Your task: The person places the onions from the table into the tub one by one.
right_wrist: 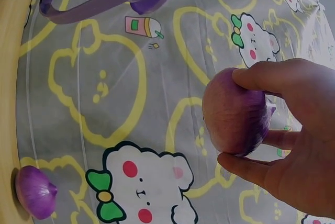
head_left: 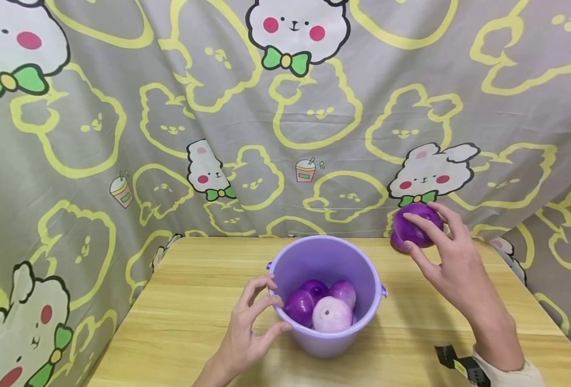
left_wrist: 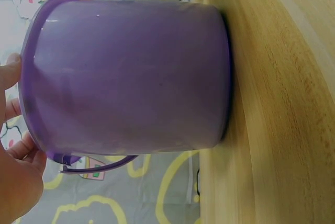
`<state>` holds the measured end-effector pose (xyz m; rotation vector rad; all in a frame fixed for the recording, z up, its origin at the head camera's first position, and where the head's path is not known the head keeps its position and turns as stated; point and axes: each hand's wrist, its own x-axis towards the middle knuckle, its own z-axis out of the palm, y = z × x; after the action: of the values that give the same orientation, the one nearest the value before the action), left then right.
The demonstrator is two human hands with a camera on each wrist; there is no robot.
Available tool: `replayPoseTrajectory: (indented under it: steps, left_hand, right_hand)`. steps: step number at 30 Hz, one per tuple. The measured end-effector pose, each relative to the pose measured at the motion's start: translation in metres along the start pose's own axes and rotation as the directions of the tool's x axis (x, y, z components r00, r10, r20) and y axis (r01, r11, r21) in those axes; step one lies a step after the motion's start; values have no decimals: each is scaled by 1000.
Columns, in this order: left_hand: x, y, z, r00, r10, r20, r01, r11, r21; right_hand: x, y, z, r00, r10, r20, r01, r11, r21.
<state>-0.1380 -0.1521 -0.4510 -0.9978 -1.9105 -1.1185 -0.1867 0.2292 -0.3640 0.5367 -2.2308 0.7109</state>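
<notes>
In the head view a purple bucket (head_left: 324,344) stands upright on the table with several red onions (head_left: 332,314) inside. My left hand (head_left: 247,322) holds its near-left rim, fingers and thumb curled at the edge. My right hand (head_left: 455,263) grips another red onion (head_left: 420,223) between thumb and fingers, raised over the back right of the table. The right wrist view shows this onion (right_wrist: 233,111) held in the air. A further red onion (right_wrist: 36,192) rests on the table, mostly hidden behind the held one in the head view.
The wooden table (head_left: 193,301) meets a patterned grey curtain (head_left: 247,118) at its back and sides. The bucket's handle (left_wrist: 104,166) hangs down on its far side. A black strap (head_left: 459,365) shows by the right wrist.
</notes>
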Motion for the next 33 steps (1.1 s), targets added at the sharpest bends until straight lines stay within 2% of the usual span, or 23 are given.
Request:
replayPoseTrajectory:
  steps: [33]
  left_hand:
    - [-1, -1, 0, 1000, 8, -1, -8, 1000, -5]
  right_hand:
    - [1, -19, 13, 996, -88, 26, 87, 996, 14]
